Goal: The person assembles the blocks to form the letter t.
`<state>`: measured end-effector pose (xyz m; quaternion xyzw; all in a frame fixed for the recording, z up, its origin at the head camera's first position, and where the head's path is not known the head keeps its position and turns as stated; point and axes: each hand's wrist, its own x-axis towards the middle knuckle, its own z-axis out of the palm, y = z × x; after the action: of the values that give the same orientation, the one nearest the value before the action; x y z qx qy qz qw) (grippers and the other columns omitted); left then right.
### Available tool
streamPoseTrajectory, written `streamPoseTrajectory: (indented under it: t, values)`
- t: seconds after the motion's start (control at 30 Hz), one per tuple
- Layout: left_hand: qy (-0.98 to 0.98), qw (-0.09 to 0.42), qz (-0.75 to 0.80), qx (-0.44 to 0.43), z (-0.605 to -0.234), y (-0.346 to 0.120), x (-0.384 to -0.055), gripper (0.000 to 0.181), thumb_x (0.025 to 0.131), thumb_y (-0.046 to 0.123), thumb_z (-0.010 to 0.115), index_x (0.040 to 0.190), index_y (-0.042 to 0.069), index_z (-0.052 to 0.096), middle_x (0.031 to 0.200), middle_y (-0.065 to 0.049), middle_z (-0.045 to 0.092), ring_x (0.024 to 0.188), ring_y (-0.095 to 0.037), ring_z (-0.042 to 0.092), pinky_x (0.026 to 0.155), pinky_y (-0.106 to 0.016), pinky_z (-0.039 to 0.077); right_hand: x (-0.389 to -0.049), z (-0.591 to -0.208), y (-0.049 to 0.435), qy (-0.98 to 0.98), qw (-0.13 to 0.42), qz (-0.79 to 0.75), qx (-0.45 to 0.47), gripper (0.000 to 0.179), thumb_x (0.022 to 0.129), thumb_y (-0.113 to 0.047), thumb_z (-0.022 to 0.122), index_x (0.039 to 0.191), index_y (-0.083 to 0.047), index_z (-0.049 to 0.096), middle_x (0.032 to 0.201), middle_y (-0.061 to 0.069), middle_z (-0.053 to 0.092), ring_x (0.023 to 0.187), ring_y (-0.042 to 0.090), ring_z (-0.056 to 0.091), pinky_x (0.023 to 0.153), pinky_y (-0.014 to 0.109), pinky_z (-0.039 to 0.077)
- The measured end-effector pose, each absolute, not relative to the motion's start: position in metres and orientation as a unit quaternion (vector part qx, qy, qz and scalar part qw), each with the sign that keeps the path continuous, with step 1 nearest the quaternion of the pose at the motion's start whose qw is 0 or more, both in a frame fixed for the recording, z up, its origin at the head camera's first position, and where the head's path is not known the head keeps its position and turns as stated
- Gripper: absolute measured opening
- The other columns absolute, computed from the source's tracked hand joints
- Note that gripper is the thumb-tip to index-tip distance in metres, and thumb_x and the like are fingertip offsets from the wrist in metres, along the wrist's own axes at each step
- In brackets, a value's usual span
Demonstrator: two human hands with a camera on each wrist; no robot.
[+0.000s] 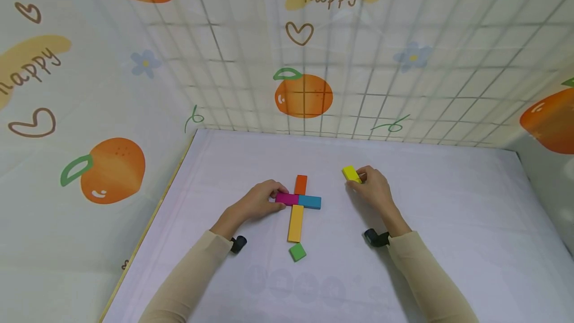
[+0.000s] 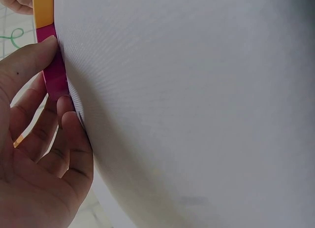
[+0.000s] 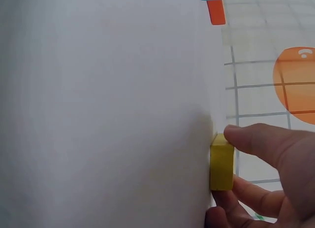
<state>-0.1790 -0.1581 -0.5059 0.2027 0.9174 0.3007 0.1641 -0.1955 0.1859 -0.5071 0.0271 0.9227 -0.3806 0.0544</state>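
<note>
My left hand point(image 1: 260, 199) pinches a magenta block point(image 1: 287, 199) at its left end, thumb on the near side and fingers beyond, as the left wrist view also shows. End to end with that block lies a blue block point(image 1: 310, 202). An orange-red block point(image 1: 301, 185) stands off their far side, and a yellow-orange block point(image 1: 295, 224) extends from their near side, making a cross. Farther right, my right hand point(image 1: 375, 188) holds a yellow block point(image 1: 352, 174) between thumb and fingers, at the tabletop. In the right wrist view the yellow block point(image 3: 222, 164) shows one long face.
A small green block point(image 1: 298, 252) lies turned at an angle just below the yellow-orange one. The white-covered table point(image 1: 471, 213) meets a printed cloth point(image 1: 251, 103) at the back, and cloth also hangs at both sides. Dark wrist cameras sit at both sleeves.
</note>
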Motion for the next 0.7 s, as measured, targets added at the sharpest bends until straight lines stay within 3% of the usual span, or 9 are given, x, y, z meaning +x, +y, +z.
streamPoseTrajectory:
  t: [0.7]
  values:
    - [0.919,0.165,0.297,0.201,-0.5054,-0.1571,-0.1783,0.034,0.090,0.023,0.077,0.122,0.021,0.066,0.104,0.009,0.058,0.098,-0.014,0.052,0.082,-0.028,0.048,-0.1948,-0.5078,0.1884,0.924,0.022,-0.381,0.027,0.047,0.088,-0.022,0.074,0.124,0.005,0.058,0.111,0.026,0.062,0.097,0.036,0.059,0.081,0.046,0.051]
